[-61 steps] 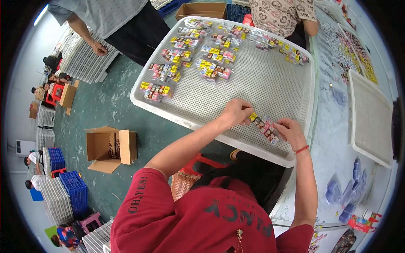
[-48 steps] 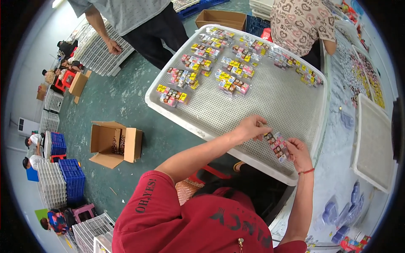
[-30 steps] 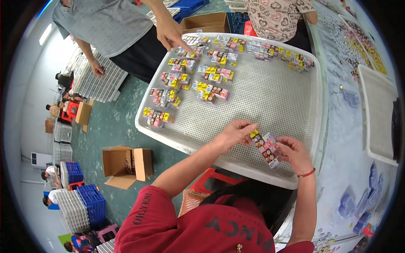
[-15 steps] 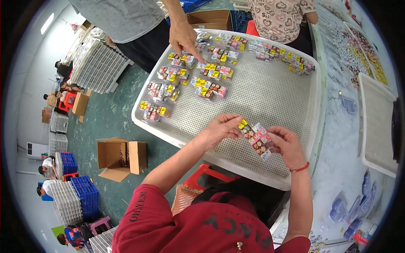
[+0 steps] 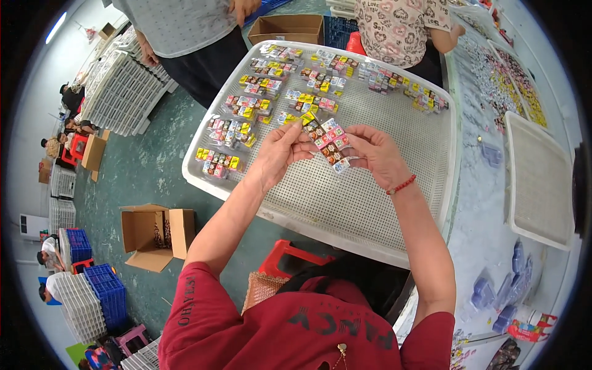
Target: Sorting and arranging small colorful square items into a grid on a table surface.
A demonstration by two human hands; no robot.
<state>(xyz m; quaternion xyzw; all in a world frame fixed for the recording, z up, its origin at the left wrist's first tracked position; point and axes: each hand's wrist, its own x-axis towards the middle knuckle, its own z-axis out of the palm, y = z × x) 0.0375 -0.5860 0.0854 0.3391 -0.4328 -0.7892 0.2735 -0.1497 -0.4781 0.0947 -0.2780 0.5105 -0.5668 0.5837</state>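
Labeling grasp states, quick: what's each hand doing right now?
Left hand: closed, pinching the near end of the strip of small colourful packets.
Right hand: closed on the same strip's other end, above the white perforated tray.

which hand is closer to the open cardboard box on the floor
Left. The left hand holds the strip of small colourful packets over the white tray, on the side toward the open cardboard box; the right hand is farther right.

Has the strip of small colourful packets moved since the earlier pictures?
Yes. Both hands hold the strip of small colourful packets farther from the white perforated tray's near rim.
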